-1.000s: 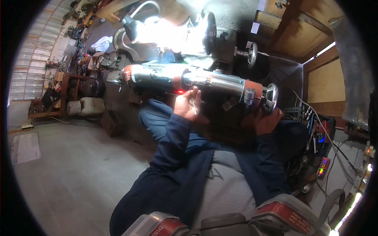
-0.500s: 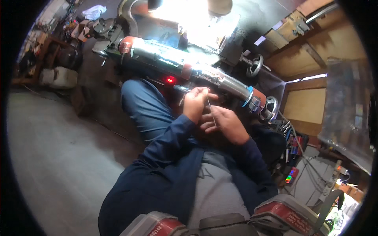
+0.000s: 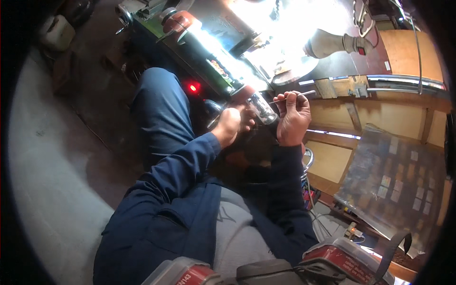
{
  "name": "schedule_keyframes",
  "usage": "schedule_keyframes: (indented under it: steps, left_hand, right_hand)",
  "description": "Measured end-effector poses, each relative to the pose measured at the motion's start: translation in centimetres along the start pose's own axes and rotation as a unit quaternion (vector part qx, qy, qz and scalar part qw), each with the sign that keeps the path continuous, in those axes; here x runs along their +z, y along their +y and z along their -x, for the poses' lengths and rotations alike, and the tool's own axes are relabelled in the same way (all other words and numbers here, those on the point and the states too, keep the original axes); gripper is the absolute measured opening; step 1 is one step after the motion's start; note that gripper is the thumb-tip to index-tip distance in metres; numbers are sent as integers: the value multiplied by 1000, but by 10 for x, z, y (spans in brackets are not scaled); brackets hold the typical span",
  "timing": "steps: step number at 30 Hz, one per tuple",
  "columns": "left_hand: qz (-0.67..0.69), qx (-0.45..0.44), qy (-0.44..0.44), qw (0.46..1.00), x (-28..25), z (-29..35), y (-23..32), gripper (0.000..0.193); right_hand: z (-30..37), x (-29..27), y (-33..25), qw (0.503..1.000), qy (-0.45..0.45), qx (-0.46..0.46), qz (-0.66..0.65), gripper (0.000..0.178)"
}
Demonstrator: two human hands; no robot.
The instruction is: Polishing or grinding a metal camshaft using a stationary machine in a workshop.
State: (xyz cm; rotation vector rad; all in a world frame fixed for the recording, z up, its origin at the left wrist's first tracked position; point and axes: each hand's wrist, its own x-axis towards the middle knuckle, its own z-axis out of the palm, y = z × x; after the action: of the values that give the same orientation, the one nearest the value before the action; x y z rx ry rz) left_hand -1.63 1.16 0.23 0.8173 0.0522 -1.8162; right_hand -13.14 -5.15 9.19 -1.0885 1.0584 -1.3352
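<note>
My right hand (image 3: pixel 293 118) is raised beside the end of a long tubular machine. Its thumb and fingers pinch a thin metal rod (image 3: pixel 306 93), which lies nearly level and points left toward the barrel. My left hand (image 3: pixel 229 126) is below the machine's red collar (image 3: pixel 243 93), with its fingers curled at the clear or shiny cylinder (image 3: pixel 263 109). What those fingers grip, if anything, is hidden. Left of that hand is a dark rounded metal part (image 3: pixel 212 108). The bright metal barrel (image 3: pixel 213 54) slants up to a red end (image 3: pixel 179 24).
A red light (image 3: pixel 193 88) glows beside my knee (image 3: pixel 161 102). Strong glare covers the bench behind the machine. A pale lamp-like head (image 3: pixel 332 43) juts in from the right. Wooden panels (image 3: pixel 327 159) and a clear plastic sheet (image 3: pixel 394 175) stand at right.
My hands have parted: the right has risen to the right with the thin rod, while the left has dropped slightly beside the machine. The whole view has turned to the right.
</note>
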Motion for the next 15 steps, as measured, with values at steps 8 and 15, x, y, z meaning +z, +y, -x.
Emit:
schedule_keyframes:
  steps: [8, 15]
  left_hand:
    - [136, 9, -92, 986, -7, -11, -7, 30]
    - [203, -25, -97, 974, 2, -13, -10, 31]
  right_hand:
    - [-23, 14, 20, 999, 9, -6, 43, 18]
    - [-31, 11, 28, 995, -10, 12, 102, 21]
